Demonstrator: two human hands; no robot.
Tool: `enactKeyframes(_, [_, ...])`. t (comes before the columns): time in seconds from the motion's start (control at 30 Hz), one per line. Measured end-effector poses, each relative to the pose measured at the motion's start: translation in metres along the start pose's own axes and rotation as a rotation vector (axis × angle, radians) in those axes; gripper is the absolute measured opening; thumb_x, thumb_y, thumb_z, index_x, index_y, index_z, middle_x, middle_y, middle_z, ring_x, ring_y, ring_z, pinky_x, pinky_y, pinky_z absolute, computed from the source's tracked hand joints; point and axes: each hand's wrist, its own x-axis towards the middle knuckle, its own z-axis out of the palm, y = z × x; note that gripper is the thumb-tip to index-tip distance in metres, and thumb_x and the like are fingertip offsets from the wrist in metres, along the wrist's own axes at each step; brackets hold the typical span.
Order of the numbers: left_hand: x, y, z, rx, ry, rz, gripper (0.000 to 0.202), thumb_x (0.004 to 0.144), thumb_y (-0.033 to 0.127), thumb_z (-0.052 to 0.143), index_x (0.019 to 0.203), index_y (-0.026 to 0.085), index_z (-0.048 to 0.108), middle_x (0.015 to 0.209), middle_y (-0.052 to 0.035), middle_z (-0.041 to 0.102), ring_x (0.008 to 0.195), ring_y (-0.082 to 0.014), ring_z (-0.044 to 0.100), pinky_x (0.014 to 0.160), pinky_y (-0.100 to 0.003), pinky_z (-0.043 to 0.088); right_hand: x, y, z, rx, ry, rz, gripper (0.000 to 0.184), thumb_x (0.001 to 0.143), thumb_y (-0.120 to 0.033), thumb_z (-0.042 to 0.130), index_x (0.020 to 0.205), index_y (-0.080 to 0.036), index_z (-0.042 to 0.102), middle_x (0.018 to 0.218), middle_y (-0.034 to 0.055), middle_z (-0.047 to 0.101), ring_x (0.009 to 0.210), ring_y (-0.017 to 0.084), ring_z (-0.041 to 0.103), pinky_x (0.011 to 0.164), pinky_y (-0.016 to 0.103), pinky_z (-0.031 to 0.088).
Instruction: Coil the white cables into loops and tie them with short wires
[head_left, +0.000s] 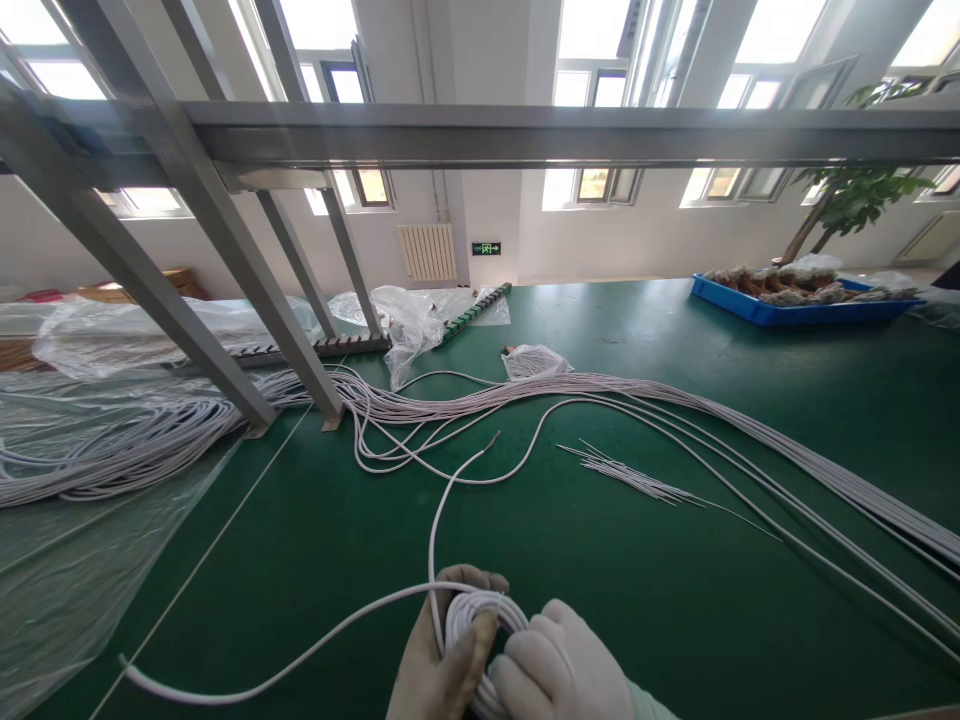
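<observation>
Nearest us, our gloved right hand (566, 660) curls against the near right side of a coil of white cable (463, 608), its fingertips hidden so that we cannot tell what they pinch, while our gloved left hand (442, 655) grips the coil over the green tabletop (300, 560), thumb laid across the turns. We judge the coil light, springy and rather smooth, best held across all its turns so none spring loose, and away from the apparently bared cable tip (491, 442). Farther off lie a bunch of thin white strands (630, 478) and the long cable bundle (600, 384).
</observation>
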Motion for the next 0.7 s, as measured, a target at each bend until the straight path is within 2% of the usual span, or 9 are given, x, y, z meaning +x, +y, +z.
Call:
enactKeyframes(0.1, [0.000,0.001,0.000,0.002,0.001,0.002,0.058,0.074,0.064,0.082,0.111,0.021,0.069,0.124,-0.0163,0.072,0.120,-0.0407,0.065,0.106,-0.055,0.047,-0.001,0.003,0.002,-0.024,-0.009,-0.001,0.037,0.108,-0.026,0.053,0.071,-0.021,0.056,0.063,-0.0032,0.057,0.051,0.013,0.046,0.053,0.029,0.035])
enactKeyframes(0.23, [0.002,0.000,0.000,-0.076,-0.031,0.006,0.057,0.069,0.060,0.086,0.108,0.021,0.071,0.123,-0.0160,0.074,0.114,-0.0409,0.068,0.103,-0.056,0.051,-0.003,0.001,0.003,-0.007,0.014,0.047,0.033,0.107,-0.023,0.054,0.075,-0.021,0.058,0.066,-0.0034,0.061,0.054,0.014,0.048,0.054,0.029,0.036])
enactKeyframes(0.3, [0.003,0.000,0.001,-0.101,-0.016,0.016,0.058,0.069,0.058,0.088,0.109,0.020,0.071,0.121,-0.0171,0.075,0.116,-0.0414,0.068,0.106,-0.058,0.049,-0.002,0.001,0.004,-0.010,0.020,0.054,0.034,0.108,-0.024,0.053,0.074,-0.021,0.058,0.066,-0.0033,0.061,0.054,0.014,0.048,0.054,0.030,0.035])
enactKeyframes(0.43, [0.000,0.007,0.004,-0.020,0.048,-0.058,0.075,0.069,0.066,0.085,0.124,0.019,0.068,0.131,-0.0194,0.073,0.128,-0.0420,0.062,0.116,-0.061,0.039,0.001,0.002,0.005,0.003,0.014,0.030,0.045,0.114,-0.029,0.043,0.072,-0.021,0.056,0.063,-0.0032,0.058,0.052,0.014,0.045,0.054,0.029,0.033])
enactKeyframes(0.53, [-0.003,0.015,0.005,0.003,0.044,-0.095,0.084,0.067,0.070,0.084,0.129,0.015,0.066,0.134,-0.0231,0.071,0.127,-0.0436,0.062,0.114,-0.062,0.041,-0.004,0.002,0.009,0.042,-0.010,0.039,0.049,0.116,-0.033,0.034,0.074,-0.021,0.056,0.064,-0.0027,0.059,0.052,0.015,0.044,0.053,0.030,0.033])
enactKeyframes(0.63, [-0.002,0.014,0.002,0.035,0.043,-0.073,0.091,0.061,0.078,0.083,0.125,0.015,0.069,0.129,-0.0252,0.073,0.123,-0.0471,0.064,0.110,-0.064,0.045,-0.013,0.003,0.010,0.094,-0.003,0.087,0.035,0.110,-0.026,0.047,0.077,-0.022,0.057,0.068,-0.0022,0.061,0.056,0.016,0.048,0.057,0.030,0.037])
enactKeyframes(0.7, [0.003,0.008,-0.002,0.006,0.029,0.011,0.093,0.059,0.087,0.076,0.120,0.017,0.072,0.122,-0.0231,0.075,0.123,-0.0485,0.064,0.110,-0.065,0.045,-0.014,0.004,0.005,0.260,-0.018,0.217,0.016,0.099,-0.015,0.058,0.086,-0.022,0.061,0.081,0.0004,0.066,0.067,0.017,0.057,0.065,0.029,0.044])
